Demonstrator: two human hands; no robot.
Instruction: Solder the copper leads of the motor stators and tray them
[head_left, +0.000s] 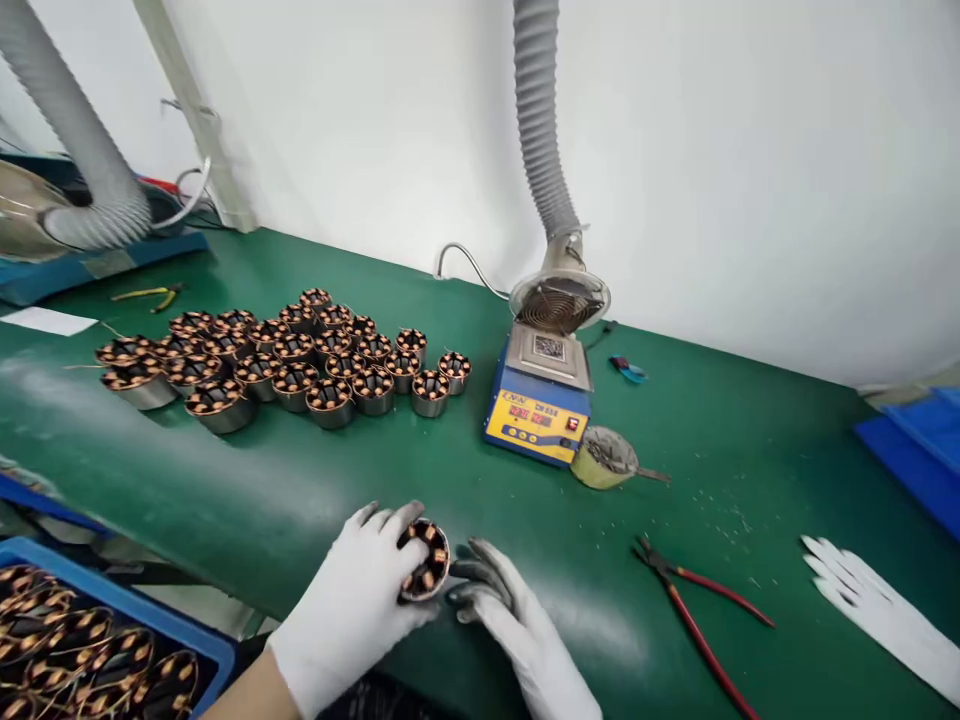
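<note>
My gloved left hand [367, 590] grips a round motor stator [427, 562], its fingers and thumb closed over the wall. The stator is tilted so that its ring of copper coils and dark core face up. Close to its right side is my right hand [510, 620], also in a white glove with grey-stained fingertips. Its fingers are loosely bent and apart, with nothing visible between them; whether a fingertip touches the stator I cannot tell. Several more stators [330, 400] stand grouped on the green table [480, 500], coils upward.
A blue-and-yellow solder pot [536, 410] sits under an extraction hose [540, 120], with a small cup [604, 458] beside it. Red-handled cutters [697, 620] and a white glove [877, 610] lie right. A blue crate [217, 650] of wired stators stands lower left; yellow pliers [154, 295] lie far left.
</note>
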